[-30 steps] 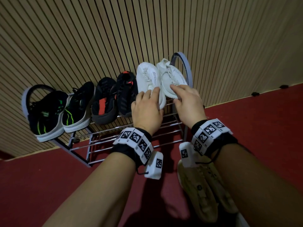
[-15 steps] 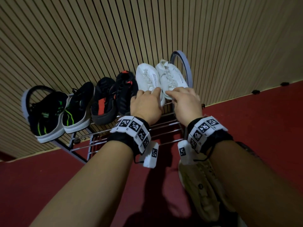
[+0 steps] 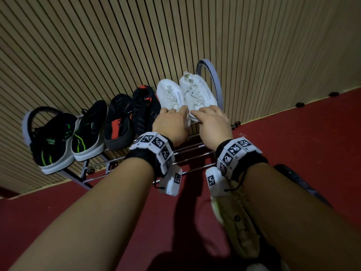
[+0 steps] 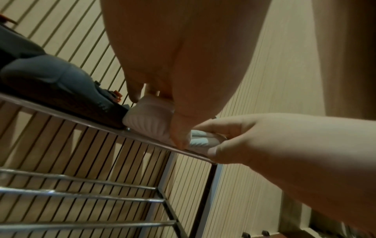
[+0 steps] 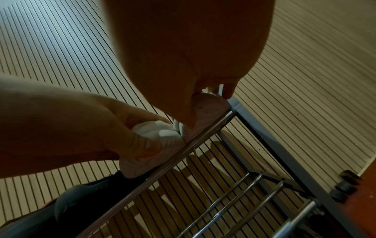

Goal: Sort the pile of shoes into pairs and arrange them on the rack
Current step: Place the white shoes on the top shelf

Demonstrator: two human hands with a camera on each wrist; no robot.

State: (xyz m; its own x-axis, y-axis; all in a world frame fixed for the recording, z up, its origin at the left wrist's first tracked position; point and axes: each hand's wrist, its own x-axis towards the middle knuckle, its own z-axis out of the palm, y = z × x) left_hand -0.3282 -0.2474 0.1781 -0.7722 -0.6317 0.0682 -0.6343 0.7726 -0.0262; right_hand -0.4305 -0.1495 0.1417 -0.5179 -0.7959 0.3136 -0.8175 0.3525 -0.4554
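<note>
Up top, two white sneakers, the left white sneaker (image 3: 170, 96) and the right white sneaker (image 3: 197, 92), are sitting side by side at the right end of the rack (image 3: 212, 79), heels toward the slatted wall, toes at the front rail. Left hand (image 3: 169, 125) is gripping the left one's toe, fingers (image 5: 130, 116) curling over it, thumb underneath. Right hand (image 3: 212, 122) is pinching the right one's toe the same way. Both forearms are reaching forward, wrists level. Black-and-red pair (image 3: 132, 118) and black-and-green pair (image 3: 64, 137) are sitting further left on the same shelf.
</note>
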